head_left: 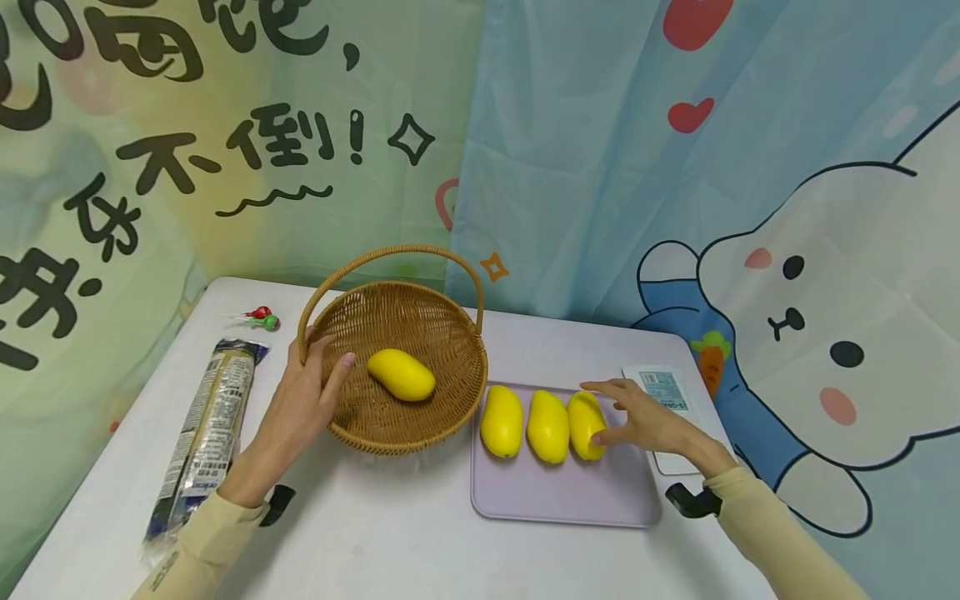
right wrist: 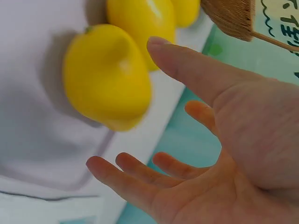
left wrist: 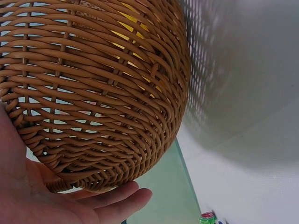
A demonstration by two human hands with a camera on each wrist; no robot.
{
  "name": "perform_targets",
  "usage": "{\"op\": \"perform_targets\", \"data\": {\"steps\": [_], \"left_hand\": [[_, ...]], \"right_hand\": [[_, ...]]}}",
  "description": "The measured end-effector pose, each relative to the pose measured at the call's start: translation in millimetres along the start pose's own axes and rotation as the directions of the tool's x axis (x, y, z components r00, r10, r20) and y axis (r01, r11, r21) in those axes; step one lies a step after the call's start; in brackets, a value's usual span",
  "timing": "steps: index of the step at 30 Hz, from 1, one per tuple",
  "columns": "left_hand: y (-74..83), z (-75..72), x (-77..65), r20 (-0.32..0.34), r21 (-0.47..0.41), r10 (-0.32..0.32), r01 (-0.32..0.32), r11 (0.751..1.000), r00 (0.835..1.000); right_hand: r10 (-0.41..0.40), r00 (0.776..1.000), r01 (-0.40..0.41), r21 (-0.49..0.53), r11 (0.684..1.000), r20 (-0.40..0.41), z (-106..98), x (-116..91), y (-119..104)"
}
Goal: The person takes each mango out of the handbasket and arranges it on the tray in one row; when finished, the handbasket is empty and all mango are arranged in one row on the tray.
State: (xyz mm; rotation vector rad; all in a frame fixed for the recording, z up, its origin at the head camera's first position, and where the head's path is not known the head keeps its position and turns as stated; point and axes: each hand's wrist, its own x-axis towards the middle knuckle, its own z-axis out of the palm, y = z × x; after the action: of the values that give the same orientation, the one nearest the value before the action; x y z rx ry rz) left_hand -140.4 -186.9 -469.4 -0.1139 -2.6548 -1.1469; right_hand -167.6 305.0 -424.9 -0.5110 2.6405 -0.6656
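Note:
My left hand [head_left: 303, 387] grips the left rim of a brown wicker basket [head_left: 450, 417] near the foot of its arched handle. In the left wrist view the fingers of that hand [left wrist: 60, 200] curl about the woven rim. One yellow mango [head_left: 401, 375] lies inside the basket. Three more mangoes stand in a row on a pale purple tray [head_left: 562, 500]: a left one [head_left: 502, 422], a middle one [head_left: 548, 427] and a right one [head_left: 585, 425]. Around the right mango [right wrist: 107, 77] my right hand [head_left: 637, 414] hovers, thumb and fingers spread apart.
Left on the white table [head_left: 390, 533] lies a long plastic-wrapped package [head_left: 206, 433]. Behind it are small red and green items [head_left: 262, 318]. A white packet with a printed label [head_left: 663, 392] sits right of the tray. Printed curtains [head_left: 555, 167] hang behind the table.

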Motion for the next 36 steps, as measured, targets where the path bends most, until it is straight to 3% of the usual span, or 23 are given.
{"op": "perform_targets", "data": {"steps": [10, 15, 21, 29, 36], "left_hand": [[-0.5, -1.1, 1.7, 0.022, 0.0, -0.02, 0.02, 1.0, 1.0], [-0.1, 0.2, 3.0, 0.038, 0.003, -0.024, 0.024, 1.0, 0.999], [-0.4, 1.4, 2.5, 0.037, 0.001, -0.029, 0.029, 1.0, 0.999], [1.1, 1.5, 2.3, 0.025, 0.01, -0.02, 0.019, 1.0, 0.999], [1.3, -0.1, 2.1, 0.022, 0.0, -0.026, 0.026, 1.0, 0.999]], "right_hand": [[-0.052, 0.995, 0.044, -0.097, 0.994, -0.088, -48.7, 3.7, -24.9], [-0.072, 0.991, 0.062, -0.084, 0.994, -0.116, -61.9, 9.2, -42.8], [-0.127, 0.987, 0.119, -0.086, 0.989, -0.093, -69.7, 23.6, -73.2], [-0.217, 0.976, 0.213, -0.122, 0.969, -0.018, -71.4, 43.9, -131.7], [-0.354, 0.935, 0.355, -0.159, 0.921, 0.038, -68.3, 61.5, -185.1]]}}
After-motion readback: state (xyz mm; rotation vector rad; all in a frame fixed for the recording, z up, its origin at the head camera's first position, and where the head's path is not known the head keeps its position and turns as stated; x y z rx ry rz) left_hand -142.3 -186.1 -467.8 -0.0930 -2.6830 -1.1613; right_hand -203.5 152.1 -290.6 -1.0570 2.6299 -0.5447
